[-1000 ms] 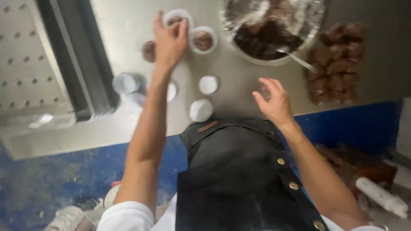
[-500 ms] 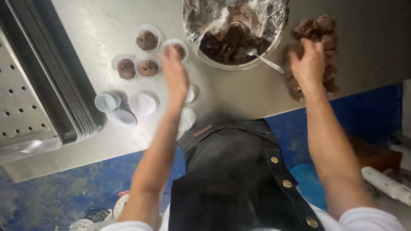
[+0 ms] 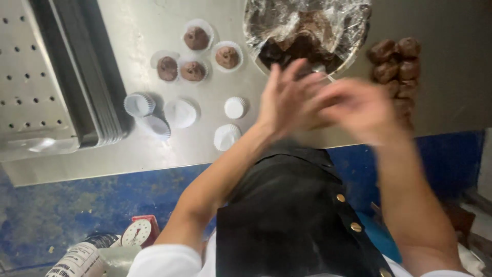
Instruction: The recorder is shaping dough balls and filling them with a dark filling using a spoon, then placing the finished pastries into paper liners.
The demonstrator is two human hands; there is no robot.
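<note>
Left hand (image 3: 287,100) fingers spread, palm toward right hand (image 3: 359,110); right blurred, grip unreadable, cannot tell if anything held. Hands meet just near side of bowl (image 3: 307,31), foil-lined, dark chocolate mass inside, spoon handle (image 3: 324,72) at rim toward hands. Bowl straight ahead, both hands about equally near. Rolled balls (image 3: 394,61) right of bowl, nearer right hand. Filled cups (image 3: 197,54) and empty paper cups (image 3: 179,113) left, on steel counter (image 3: 128,31). Trays (image 3: 77,77) far left.

Both hands (image 3: 320,105) together, blurred
</note>
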